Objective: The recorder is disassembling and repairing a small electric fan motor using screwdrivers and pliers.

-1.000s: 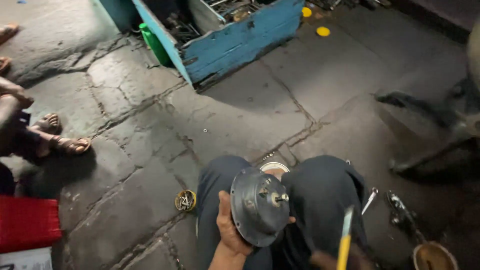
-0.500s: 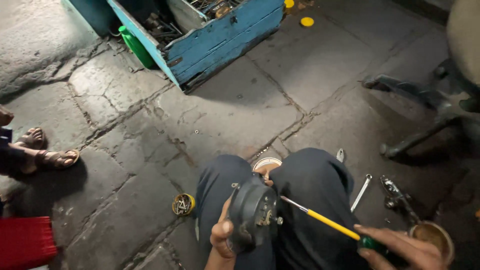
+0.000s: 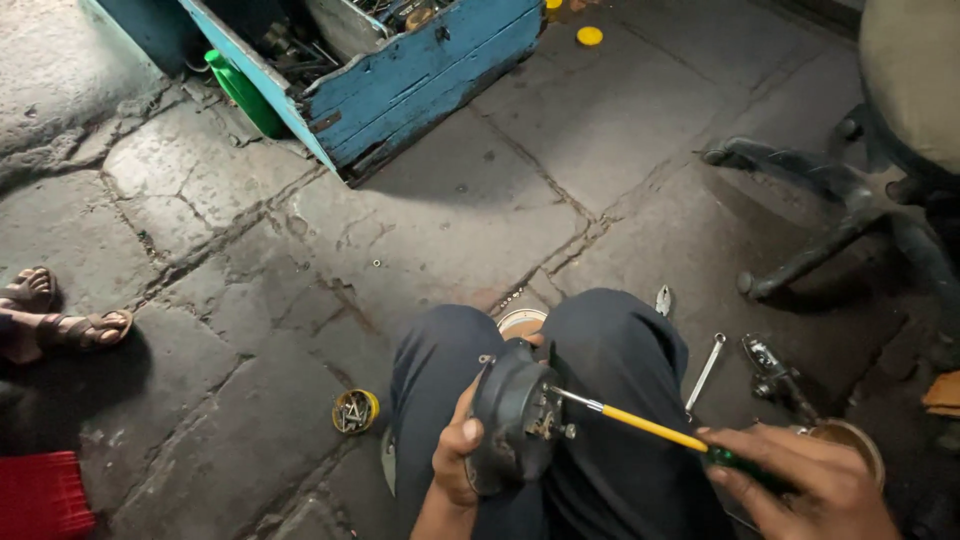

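The round motor housing (image 3: 515,425) is clasped at its rim by the left hand (image 3: 455,455), while the yellow-shafted screwdriver (image 3: 640,425), gripped in the right hand (image 3: 800,485), is laid rightward from its centre

Dark navy trousers (image 3: 610,400) over both knees, bare forearms, no sleeves showing

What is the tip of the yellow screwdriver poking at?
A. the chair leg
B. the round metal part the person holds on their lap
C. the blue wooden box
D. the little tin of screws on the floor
B: the right hand holds the yellow screwdriver with its tip on the middle of the round metal part, which the left hand steadies on the lap.
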